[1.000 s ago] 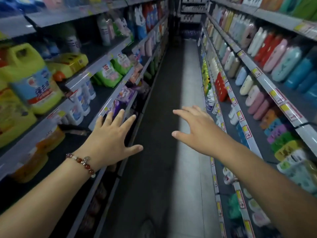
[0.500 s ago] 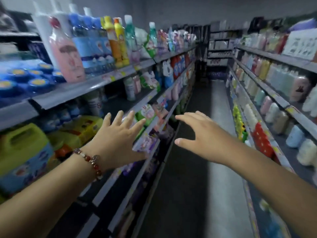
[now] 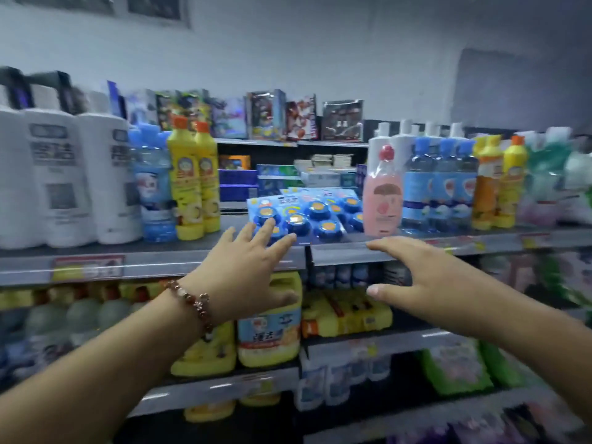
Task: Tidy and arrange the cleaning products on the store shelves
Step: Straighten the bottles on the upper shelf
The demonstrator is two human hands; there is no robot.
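I face the top shelf (image 3: pixel 192 254) of cleaning products. Blue blister packs of round toilet-cleaner blocks (image 3: pixel 307 216) lie flat in its middle gap. My left hand (image 3: pixel 246 267), with a bead bracelet on the wrist, stretches out with spread fingers, its fingertips just in front of the packs. My right hand (image 3: pixel 426 277) is open too, fingers straight, held before the shelf edge below a pink bottle (image 3: pixel 382 193). Neither hand holds anything. Whether the fingertips touch the packs is unclear.
White bottles (image 3: pixel 64 177), blue bottles (image 3: pixel 153 193) and yellow bottles (image 3: pixel 192 181) stand left of the gap. More blue bottles (image 3: pixel 439 187) and orange-yellow bottles (image 3: pixel 499 184) stand right. Yellow jugs (image 3: pixel 272 328) fill the shelf below. Boxes sit on a farther shelf (image 3: pixel 288 120) behind.
My view has swung left from looking down the aisle to facing the shelves head-on. Both open hands stayed raised and now reach toward the top shelf's blue packs.
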